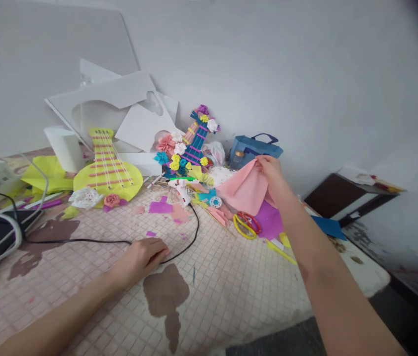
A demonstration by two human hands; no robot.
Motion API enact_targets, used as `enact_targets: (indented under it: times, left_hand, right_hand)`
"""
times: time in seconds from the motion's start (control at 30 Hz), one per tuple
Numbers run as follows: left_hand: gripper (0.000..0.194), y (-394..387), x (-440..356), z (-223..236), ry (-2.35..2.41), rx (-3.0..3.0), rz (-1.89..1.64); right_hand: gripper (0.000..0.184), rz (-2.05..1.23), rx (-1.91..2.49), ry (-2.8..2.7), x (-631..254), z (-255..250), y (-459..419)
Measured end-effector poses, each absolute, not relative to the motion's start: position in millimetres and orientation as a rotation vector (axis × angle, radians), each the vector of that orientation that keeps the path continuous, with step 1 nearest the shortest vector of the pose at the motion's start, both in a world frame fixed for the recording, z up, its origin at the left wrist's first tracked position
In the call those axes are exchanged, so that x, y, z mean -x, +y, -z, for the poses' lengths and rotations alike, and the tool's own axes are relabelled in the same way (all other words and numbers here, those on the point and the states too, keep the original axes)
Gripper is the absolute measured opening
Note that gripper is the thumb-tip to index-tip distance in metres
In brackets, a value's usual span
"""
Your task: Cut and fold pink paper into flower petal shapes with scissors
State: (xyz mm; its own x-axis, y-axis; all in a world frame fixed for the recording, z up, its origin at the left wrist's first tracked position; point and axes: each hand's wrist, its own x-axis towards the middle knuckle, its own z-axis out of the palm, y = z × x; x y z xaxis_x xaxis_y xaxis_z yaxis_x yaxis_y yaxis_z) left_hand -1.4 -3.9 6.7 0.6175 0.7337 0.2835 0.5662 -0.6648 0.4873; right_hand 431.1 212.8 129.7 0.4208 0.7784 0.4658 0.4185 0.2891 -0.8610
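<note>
My right hand (pixel 269 168) pinches the top edge of a pink paper sheet (pixel 244 188), which hangs creased from my fingers over the craft clutter. On the tiled tabletop (pixel 231 287) rests my left hand (pixel 148 254), lying loosely across a black cord (pixel 83 241) with its fingers slightly bent. That cord leads to a white hot glue gun (pixel 182 192). Beneath the pink sheet lie red- and yellow-handled scissors (pixel 245 226) and purple paper (pixel 268 221). Beside them sits a blue tape dispenser (pixel 211 198).
A yellow paper guitar (pixel 107 173) stands at the left, near a white roll (pixel 64 148). Behind the tools rises a flower-covered blue guitar (pixel 196 143). Cut white boards (pixel 142 126) and a blue bag (pixel 255 146) lean by the wall. Paper scraps (pixel 160 206) litter the table.
</note>
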Motion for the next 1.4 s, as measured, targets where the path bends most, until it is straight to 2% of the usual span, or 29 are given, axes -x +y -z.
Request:
enact_targets:
  times: [0.37, 0.67, 0.77, 0.87, 1.0, 1.1, 1.4]
  left_hand:
    - [0.032, -2.2, 1.9, -3.9, 1.043, -2.506, -0.693]
    - [0.033, -2.7, 1.9, -6.2, 1.041, -2.508, -0.702]
    - [0.032, -3.0, 2.0, -9.7, 1.043, -2.514, -0.701]
    - [0.031, -3.6, 1.4, -12.5, 1.041, -2.519, -0.698]
    - [0.031, -4.4, -0.8, -12.4, 1.039, -2.523, -0.725]
    - [0.03, -3.8, -1.3, -9.9, 1.052, -2.507, -0.715]
    - [0.031, -0.3, 2.4, -9.0, 1.095, -2.482, -0.719]
  right_hand:
    - [0.018, -0.307, 1.279, -1.284, -431.7, -140.4, 197.8]
    - [0.02, -0.208, 1.471, -1.408, -423.5, -151.3, 195.2]
    - [0.02, -0.139, 1.583, -1.525, -419.8, -134.5, 175.7]
    - [0.007, -0.102, 1.705, -1.739, -415.6, -103.7, 137.8]
    - [0.027, -0.158, 1.847, -2.04, -409.1, -53.7, 82.8]
    - [0.028, -0.128, 1.923, -2.123, -406.9, -26.2, 62.8]
    - [0.021, -0.004, 1.992, -2.151, -414.8, -7.7, 57.2]
